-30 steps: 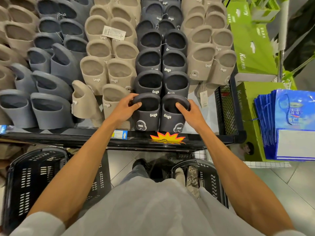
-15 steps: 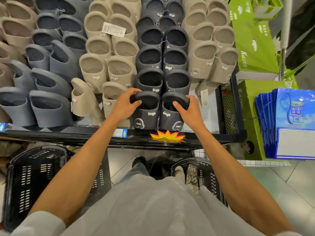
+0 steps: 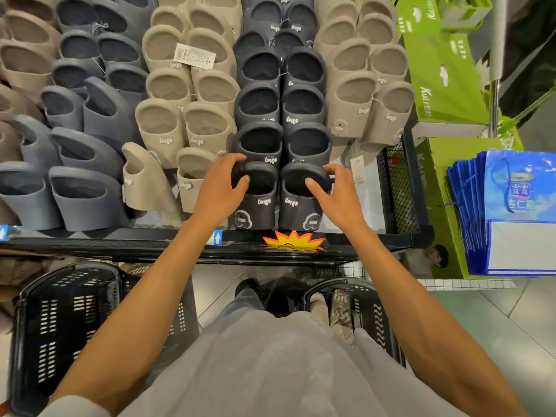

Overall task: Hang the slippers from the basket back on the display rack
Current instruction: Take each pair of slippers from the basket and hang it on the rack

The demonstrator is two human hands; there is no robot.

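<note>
- Two dark grey slippers, a pair, sit side by side at the foot of the dark column on the display rack [image 3: 120,245], just above the centre of the frame. The left dark slipper [image 3: 258,206] and the right dark slipper [image 3: 301,209] are just beside each other, openings facing the camera.
- The left hand [image 3: 218,191] grips the top rim of the left dark slipper, thumb inside the opening, fingers [image 3: 236,159] curled over the back edge.
- The right hand [image 3: 340,194] holds the right dark slipper's rim the same way but more loosely, thumb at the opening, fingers [image 3: 332,169] arched over the rim.
- Step in hand, as I judge it: seating this pair on its hook.
- The hook is hidden behind the slippers, so feel for it to catch before letting go.
- Keep both slippers level and in line with the dark pairs above, then release one hand at a time.
- Each slipper looks smooth, moulded and thick-walled, with a wide oval opening, small white lettering on the strap and a round white-edged tag at its lower end.
- Pale slippers show in the black basket [image 3: 376,314] at lower right of the frame.
</note>
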